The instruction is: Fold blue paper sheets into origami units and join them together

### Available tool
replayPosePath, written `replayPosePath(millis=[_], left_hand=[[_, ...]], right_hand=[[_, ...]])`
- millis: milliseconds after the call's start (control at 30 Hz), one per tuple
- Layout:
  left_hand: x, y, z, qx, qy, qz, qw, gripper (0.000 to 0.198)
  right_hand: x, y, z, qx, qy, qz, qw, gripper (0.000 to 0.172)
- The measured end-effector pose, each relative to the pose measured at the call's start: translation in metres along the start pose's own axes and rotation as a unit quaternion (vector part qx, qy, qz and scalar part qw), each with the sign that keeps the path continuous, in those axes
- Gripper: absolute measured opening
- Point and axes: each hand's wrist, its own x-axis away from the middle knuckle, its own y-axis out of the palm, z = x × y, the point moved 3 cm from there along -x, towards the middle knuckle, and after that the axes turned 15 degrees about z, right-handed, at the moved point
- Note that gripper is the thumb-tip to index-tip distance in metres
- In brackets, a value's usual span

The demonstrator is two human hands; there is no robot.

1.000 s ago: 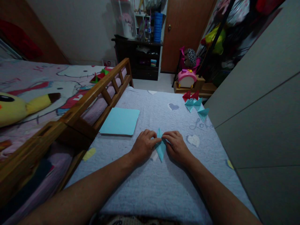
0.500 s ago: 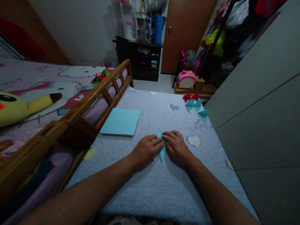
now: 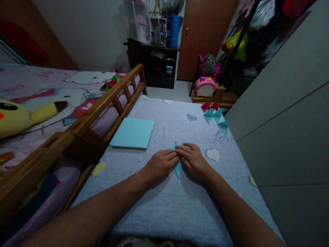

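A small folded piece of light blue paper [image 3: 177,168] lies on the grey-blue bedspread [image 3: 167,206]. My left hand [image 3: 160,163] and my right hand [image 3: 194,159] rest on it from either side, fingers flat and pressed down onto the paper, fingertips meeting over its middle. Only the paper's top tip and lower point show between the hands.
A stack of light blue paper sheets [image 3: 133,133] lies to the left. Finished folded pieces, blue [image 3: 217,118] and red [image 3: 210,105], sit at the far right. A wooden bed rail [image 3: 113,99] runs along the left, a grey wardrobe [image 3: 288,113] stands on the right.
My fingers have flattened from a curled pinch onto the paper, and both hands have closed in over it, hiding more of it.
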Motion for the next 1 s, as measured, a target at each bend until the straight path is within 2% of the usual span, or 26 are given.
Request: replayPosePath(millis=[233, 367, 600, 1000], left_hand=[[-0.0001, -0.0013, 0.0011, 0.015, -0.005, -0.011, 1.000, 0.016], [-0.0004, -0.0036, 0.0020, 0.015, 0.001, -0.003, 1.000, 0.015], [-0.0008, -0.0057, 0.0018, 0.025, -0.012, 0.001, 1.000, 0.015], [0.0006, -0.0046, 0.0013, 0.036, -0.013, 0.007, 0.999, 0.025]], right_hand=[[-0.0028, 0.0015, -0.0038, 0.030, 0.018, -0.053, 0.998, 0.043], [-0.0034, 0.0030, -0.0030, 0.041, 0.016, -0.041, 0.998, 0.042], [-0.0042, -0.0020, -0.0049, -0.018, -0.025, 0.007, 0.999, 0.037], [-0.0065, 0.0059, -0.0035, 0.058, 0.014, -0.054, 0.997, 0.044]])
